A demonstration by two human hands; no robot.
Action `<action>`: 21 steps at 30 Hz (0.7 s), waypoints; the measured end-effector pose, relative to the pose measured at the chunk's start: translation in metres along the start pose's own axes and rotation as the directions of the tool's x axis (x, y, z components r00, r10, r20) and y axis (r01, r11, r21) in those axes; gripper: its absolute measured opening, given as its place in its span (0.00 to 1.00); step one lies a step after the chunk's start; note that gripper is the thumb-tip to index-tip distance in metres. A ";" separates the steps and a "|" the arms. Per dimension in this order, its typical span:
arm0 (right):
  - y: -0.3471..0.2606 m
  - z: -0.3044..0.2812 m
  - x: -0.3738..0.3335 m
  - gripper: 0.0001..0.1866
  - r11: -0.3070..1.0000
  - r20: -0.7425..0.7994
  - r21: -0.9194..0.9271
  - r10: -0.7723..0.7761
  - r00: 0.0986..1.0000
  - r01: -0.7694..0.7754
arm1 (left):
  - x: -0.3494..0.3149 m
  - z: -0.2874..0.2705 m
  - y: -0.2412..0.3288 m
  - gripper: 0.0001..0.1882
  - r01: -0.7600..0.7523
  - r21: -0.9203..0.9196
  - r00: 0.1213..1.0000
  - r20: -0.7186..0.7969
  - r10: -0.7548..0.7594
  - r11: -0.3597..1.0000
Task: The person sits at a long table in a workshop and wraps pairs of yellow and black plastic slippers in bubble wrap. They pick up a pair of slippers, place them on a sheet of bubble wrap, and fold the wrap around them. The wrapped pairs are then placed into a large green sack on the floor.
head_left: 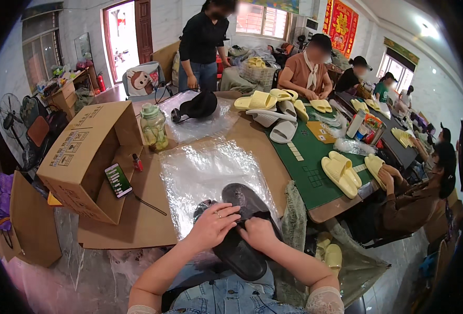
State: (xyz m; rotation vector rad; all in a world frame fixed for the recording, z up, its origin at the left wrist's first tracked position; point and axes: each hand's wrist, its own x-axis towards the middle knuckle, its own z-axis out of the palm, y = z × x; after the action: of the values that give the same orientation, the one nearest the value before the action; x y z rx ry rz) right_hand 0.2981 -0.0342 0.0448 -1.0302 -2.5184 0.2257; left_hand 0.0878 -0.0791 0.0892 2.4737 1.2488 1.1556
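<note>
A black slipper (239,257) lies slantwise at the table's near edge, its far end (236,194) over a clear plastic sheet (189,170). My left hand (214,226), with a ring on one finger, rests across its middle, fingers together on the strap area. Beside it my right hand (258,233) is closed on the same part, thumb and fingers curled in. Both hands hide most of the strap. Dark material shows left and right of the hands; whether it belongs to a second slipper I cannot tell.
An open cardboard box (93,157), a phone (118,181), a small red bottle (137,162) and a glass jar (154,127) stand left. A black cap-like item (197,106) lies beyond. Yellow slippers (341,174) sit on the green mat (302,180), right, where several people work.
</note>
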 end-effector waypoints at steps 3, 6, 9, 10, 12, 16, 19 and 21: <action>-0.003 0.004 0.006 0.19 0.999 0.031 0.020 -0.051 0.998 0.051 | -0.005 0.002 -0.008 0.13 0.063 -0.074 0.998 -0.013 -0.064 0.995; 0.001 0.003 0.013 0.20 0.994 0.028 0.046 0.101 0.994 -0.103 | -0.011 0.000 -0.009 0.13 0.140 -0.101 0.986 -0.073 -0.148 0.985; -0.007 0.000 0.016 0.22 0.978 0.038 0.049 0.201 0.979 -0.203 | -0.010 -0.001 -0.008 0.14 0.133 -0.121 0.986 -0.083 -0.144 0.984; -0.008 0.004 0.014 0.22 0.989 0.026 0.063 0.130 0.991 -0.131 | -0.008 -0.001 -0.007 0.14 0.122 -0.112 0.989 -0.063 -0.130 0.986; -0.012 0.005 0.011 0.18 0.995 0.027 0.077 0.064 0.998 -0.066 | -0.006 0.001 -0.003 0.14 0.083 -0.092 0.995 -0.047 -0.088 0.992; 0.002 0.012 0.020 0.10 0.982 -0.081 0.058 0.184 0.980 -0.179 | -0.008 0.003 0.003 0.13 0.015 -0.089 0.999 -0.037 -0.018 0.996; 0.003 0.014 0.023 0.09 0.994 -0.012 -0.037 0.100 0.995 -0.101 | -0.009 0.000 0.010 0.12 -0.006 -0.058 1.000 0.005 0.006 0.998; 0.001 0.020 0.026 0.10 0.991 0.018 -0.036 0.129 0.991 -0.128 | -0.011 0.000 0.016 0.12 -0.006 -0.044 1.000 0.026 0.007 0.999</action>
State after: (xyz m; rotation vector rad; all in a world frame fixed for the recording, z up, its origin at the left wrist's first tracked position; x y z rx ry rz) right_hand 0.2731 -0.0149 0.0341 -1.2118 -2.4843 0.2317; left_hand 0.0937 -0.0969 0.0897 2.4551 1.1971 1.1361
